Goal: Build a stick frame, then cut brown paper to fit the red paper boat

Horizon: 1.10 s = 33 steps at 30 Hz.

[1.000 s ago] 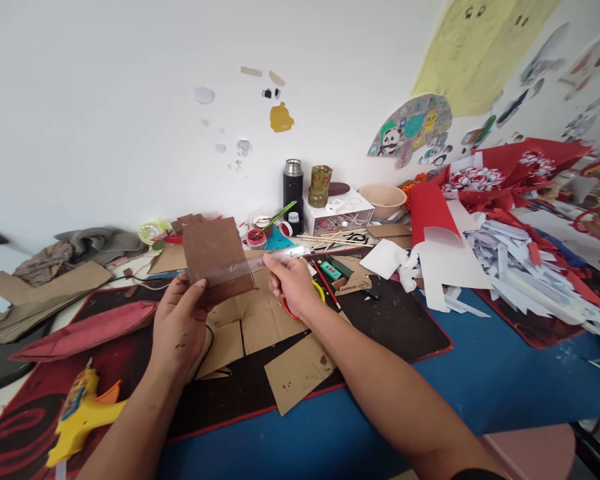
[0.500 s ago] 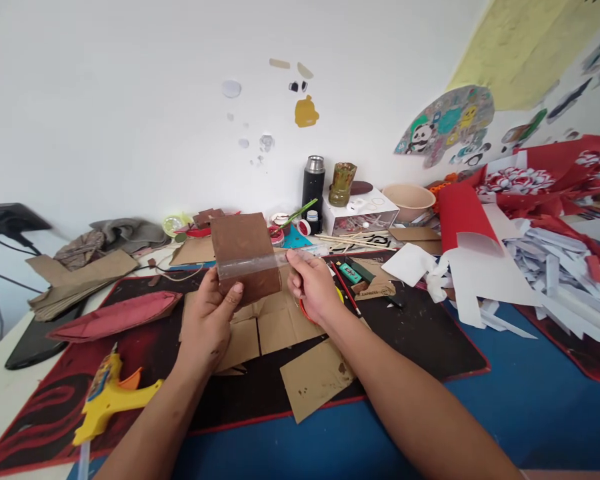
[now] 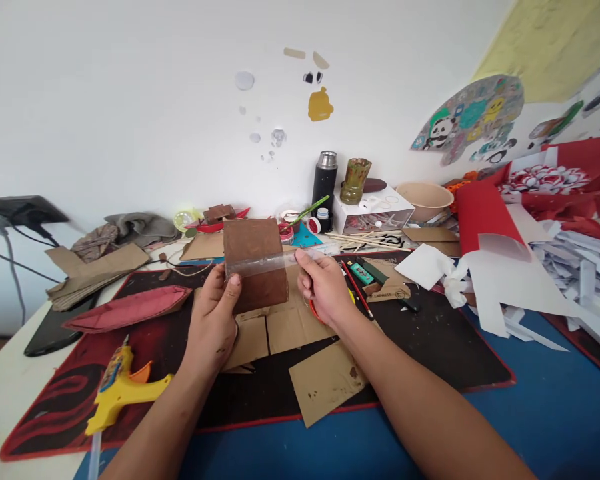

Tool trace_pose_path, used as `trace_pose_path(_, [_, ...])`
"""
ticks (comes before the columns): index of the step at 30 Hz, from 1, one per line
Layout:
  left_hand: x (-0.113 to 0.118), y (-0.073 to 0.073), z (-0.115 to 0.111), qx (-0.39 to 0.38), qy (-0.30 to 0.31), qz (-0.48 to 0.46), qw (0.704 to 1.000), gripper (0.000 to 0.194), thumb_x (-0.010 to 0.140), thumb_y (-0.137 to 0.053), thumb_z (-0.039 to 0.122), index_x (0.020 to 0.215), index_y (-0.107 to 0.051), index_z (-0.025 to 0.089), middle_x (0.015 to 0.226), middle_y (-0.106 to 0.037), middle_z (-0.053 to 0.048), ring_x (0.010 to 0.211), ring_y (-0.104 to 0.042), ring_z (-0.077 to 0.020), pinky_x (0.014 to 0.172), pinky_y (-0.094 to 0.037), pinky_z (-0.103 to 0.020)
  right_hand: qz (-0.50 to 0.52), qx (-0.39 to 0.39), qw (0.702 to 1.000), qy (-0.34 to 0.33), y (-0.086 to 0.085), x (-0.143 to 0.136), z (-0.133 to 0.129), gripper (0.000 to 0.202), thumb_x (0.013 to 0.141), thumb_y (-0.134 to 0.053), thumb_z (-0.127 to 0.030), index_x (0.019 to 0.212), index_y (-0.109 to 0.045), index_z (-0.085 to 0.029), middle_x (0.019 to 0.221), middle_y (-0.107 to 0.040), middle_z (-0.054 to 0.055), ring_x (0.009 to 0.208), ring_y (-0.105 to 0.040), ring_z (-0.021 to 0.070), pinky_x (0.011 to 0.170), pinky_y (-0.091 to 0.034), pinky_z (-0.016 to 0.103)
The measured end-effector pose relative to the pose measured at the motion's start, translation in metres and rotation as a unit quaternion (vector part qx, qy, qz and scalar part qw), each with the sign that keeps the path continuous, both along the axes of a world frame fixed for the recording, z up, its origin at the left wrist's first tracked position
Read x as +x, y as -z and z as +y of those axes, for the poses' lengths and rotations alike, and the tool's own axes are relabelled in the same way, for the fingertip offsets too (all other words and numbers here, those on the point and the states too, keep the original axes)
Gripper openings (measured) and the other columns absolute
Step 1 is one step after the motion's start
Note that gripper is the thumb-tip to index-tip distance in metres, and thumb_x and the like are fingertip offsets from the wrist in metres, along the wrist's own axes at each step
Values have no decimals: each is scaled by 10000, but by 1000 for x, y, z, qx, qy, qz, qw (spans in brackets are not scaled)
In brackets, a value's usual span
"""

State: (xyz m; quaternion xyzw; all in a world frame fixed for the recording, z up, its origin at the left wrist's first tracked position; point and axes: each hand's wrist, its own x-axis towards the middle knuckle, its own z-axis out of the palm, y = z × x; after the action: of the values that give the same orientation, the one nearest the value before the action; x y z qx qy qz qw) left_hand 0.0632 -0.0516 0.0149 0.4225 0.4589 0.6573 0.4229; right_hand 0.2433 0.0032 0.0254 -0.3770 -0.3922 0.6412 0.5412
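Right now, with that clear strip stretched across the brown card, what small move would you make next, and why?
Probably press the clear tape strip flat onto the brown card. The left hand holds the card upright, thumb on the strip's left end, while the right hand pinches the other end, which juts past the card's edge, loose.

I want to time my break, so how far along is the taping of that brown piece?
Done: the tape already lies across the brown card, pinned by the left hand. In hand: the right hand pinches the tape's free end past the card's right edge. Left: that end is not yet stuck down.
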Motion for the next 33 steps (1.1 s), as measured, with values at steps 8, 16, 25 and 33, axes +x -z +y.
trace_pose_path(8, [-2,10,0,-9,-25,12,1000,523,924,-811,612,1349,-722,320,1512,-720,-62,1482,-605,-306,1282,-436,-473,10,0,1000,-8,1,-1,-2,596,766,-900,-667,668,-505,-232,489,-422,-93,395,-344,60,421,-148,252])
trace_pose_path(16, [0,7,-1,-17,-39,19,999,519,924,-803,607,1348,-725,318,1479,-737,-72,1495,-595,-316,1288,-425,-477,14,-6,1000,-16,1,-1,-2,545,763,-900,-674,733,-595,-223,483,-423,-99,398,-335,69,422,-151,253])
trace_pose_path(25, [-1,6,0,-12,-69,13,997,390,936,-800,533,1252,-779,306,1408,-764,-59,1435,-635,-312,1254,-482,-477,26,-12,999,-36,4,-4,-2,485,773,-893,-649,839,-685,-216,499,-429,-101,417,-349,76,424,-171,248])
trace_pose_path(33, [3,-3,0,-22,-77,-38,996,356,896,-842,505,1196,-790,321,1334,-792,-11,1416,-643,-267,1280,-450,-408,34,-25,997,-62,1,-4,-4,504,778,-885,-667,896,-725,-204,517,-477,-85,438,-379,79,426,-199,233])
